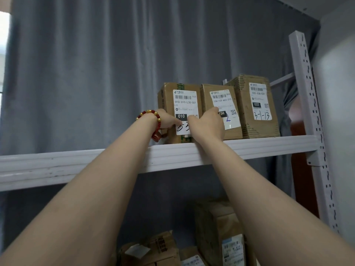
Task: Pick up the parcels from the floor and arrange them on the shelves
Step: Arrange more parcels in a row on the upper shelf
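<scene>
While I reach up with both arms, the 010 box [180, 100] stands upright at the front edge of the upper shelf [76, 164], its label facing me. My left hand [168, 120] holds it at the lower left corner: the thumb [177, 122] lies across the bottom of the label, over the handwritten figures, and the other fingers pass round the left side of the box, out of sight. My right hand [208, 124] lies with its back to me over the seam between this box and the 15H box [226, 112]. Its forefinger touches the right edge of the 010 label and its thumb [214, 110] points up onto the 15H label. The remaining fingers are hidden under the hand, so I cannot tell whether it grips anything or only presses.

To the right, the 15H box touches the 010 box. The 032 box [257, 106] stands just right of that, marked 3-1-13 by hand and set a little farther back. A bracelet [148, 111] of red and gold beads circles my left wrist, near the left edge of the 010 box.

Far behind the shelf hangs a grey curtain [96, 64]. A white slotted post [305, 93] carries the shelf at the right end. Below, more boxes [217, 223] sit on a lower level, blurred.
</scene>
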The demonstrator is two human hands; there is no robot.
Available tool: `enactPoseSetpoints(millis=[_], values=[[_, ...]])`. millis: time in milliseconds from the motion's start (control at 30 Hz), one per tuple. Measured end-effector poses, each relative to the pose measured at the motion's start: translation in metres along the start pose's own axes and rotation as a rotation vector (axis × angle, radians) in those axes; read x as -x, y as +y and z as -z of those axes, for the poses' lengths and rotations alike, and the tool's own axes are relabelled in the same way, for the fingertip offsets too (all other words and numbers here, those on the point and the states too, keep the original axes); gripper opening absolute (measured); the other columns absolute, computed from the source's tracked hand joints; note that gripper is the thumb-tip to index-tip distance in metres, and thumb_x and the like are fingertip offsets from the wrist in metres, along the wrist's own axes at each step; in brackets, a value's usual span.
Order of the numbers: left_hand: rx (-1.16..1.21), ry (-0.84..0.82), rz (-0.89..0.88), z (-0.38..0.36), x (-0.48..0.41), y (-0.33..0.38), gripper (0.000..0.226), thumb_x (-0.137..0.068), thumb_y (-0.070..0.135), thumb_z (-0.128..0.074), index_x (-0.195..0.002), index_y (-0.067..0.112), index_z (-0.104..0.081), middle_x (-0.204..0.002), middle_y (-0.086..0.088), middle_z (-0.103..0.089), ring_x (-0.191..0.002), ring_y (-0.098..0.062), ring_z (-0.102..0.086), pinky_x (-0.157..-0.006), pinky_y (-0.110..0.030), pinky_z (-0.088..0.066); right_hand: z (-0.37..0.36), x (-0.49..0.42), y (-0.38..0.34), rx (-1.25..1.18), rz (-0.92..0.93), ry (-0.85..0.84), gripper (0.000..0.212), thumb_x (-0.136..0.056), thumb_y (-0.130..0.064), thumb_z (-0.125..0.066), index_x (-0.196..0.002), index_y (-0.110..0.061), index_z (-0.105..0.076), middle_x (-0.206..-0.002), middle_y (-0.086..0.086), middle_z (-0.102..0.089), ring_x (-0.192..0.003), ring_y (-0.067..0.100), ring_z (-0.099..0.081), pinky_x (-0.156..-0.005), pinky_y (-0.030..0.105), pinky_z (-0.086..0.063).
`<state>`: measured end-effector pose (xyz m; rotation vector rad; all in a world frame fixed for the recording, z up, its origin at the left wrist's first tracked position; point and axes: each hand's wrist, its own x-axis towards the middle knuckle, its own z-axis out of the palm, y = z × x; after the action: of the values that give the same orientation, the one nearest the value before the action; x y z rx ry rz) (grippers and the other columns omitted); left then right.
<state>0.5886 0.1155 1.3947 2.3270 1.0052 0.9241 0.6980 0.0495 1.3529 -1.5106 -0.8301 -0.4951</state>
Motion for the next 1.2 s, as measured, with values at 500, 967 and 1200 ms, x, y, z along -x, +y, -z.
enactPoseSetpoints(millis=[500, 967, 1200], values=[[0.156, 0.371, -0.201, -0.002, 0.004, 0.0, 0.025, -0.088, 0.031, -0.068, -0.096, 0.012, -0.053, -0.102, -0.005, -0.059, -0.089, -0.024, -0.057, -0.057, -0.024, -0.041, -0.008, -0.002, -0.001, 0.012, -0.011, -0.043, 0.045, -0.06, -0.044, -0.044, -0.081, -0.008, -0.06, -0.097, 0.015, -0.069, -0.094, 0.036, -0.064, -0.066, 0.035, -0.043], [-0.128, 0.697, -0.427, -0.029, 0.038, 0.015, 0.054, -0.083, 0.028, -0.063, -0.126, 0.003, -0.042, -0.131, -0.016, -0.048, -0.124, -0.035, -0.04, -0.095, -0.041, -0.037, 0.004, 0.007, 0.001, -0.101, 0.156, 0.067, 0.014, -0.085, -0.026, -0.062, -0.082, -0.013, -0.063, -0.092, 0.002, -0.068, -0.087, 0.023, -0.059, -0.073, 0.033, -0.048], [-0.324, 0.683, -0.439, -0.022, 0.084, 0.013, 0.053, -0.085, 0.031, -0.058, -0.129, 0.006, -0.042, -0.133, -0.012, -0.048, -0.126, -0.031, -0.041, -0.099, -0.041, -0.04, 0.011, 0.045, 0.015, -0.367, 0.386, 0.094, 0.009, -0.081, -0.017, -0.064, -0.074, -0.015, -0.06, -0.074, -0.004, -0.062, -0.073, 0.017, -0.056, -0.066, 0.018, -0.039]])
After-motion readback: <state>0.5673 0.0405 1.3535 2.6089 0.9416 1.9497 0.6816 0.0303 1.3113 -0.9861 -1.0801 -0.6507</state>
